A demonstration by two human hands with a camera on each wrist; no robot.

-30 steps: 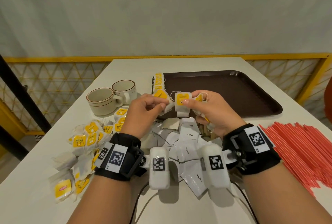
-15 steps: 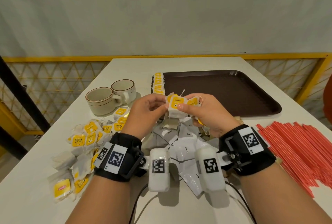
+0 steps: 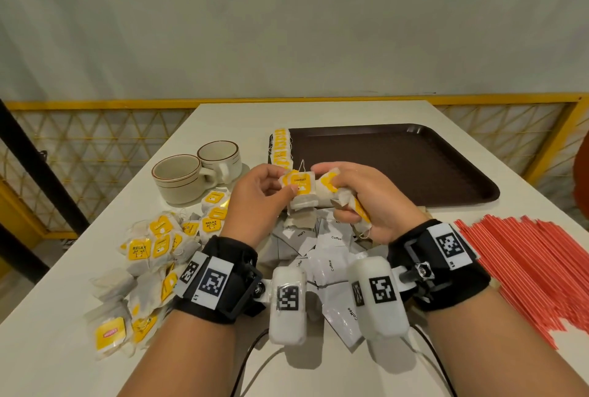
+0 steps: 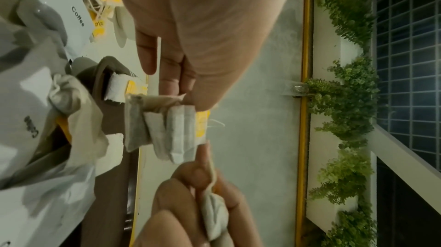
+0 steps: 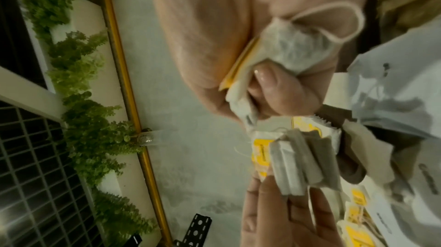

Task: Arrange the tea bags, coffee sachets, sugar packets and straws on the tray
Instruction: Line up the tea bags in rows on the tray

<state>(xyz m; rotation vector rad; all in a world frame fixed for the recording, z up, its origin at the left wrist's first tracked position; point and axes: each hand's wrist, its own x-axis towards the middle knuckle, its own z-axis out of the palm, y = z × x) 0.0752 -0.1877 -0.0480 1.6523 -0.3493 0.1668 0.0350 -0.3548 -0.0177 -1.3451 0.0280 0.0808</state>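
Both hands are raised above the desk (image 3: 223,116), just in front of the near-left corner of the tray (image 3: 414,160). Left hand (image 3: 255,202) pinches a small stack of tea bags (image 3: 301,187) between thumb and fingertips; the left wrist view shows several bags edge-on. Right hand (image 3: 366,202) is clenched round a further bunch of tea bags (image 3: 344,195), strings trailing out. A row of tea bags (image 3: 281,148) already lies along the tray's left edge. Loose tea bags (image 3: 149,250) remain heaped on the desk at left, coffee sachets (image 3: 331,266) under the wrists, straws (image 3: 526,269) at right; sugar packets not identified. Handling judgement: bags are light, soft and crushable; paper envelopes likely slide against each other, and strings may snag. Best held across the flat faces near the yellow tag, with light pressure, stack squared before setting down.
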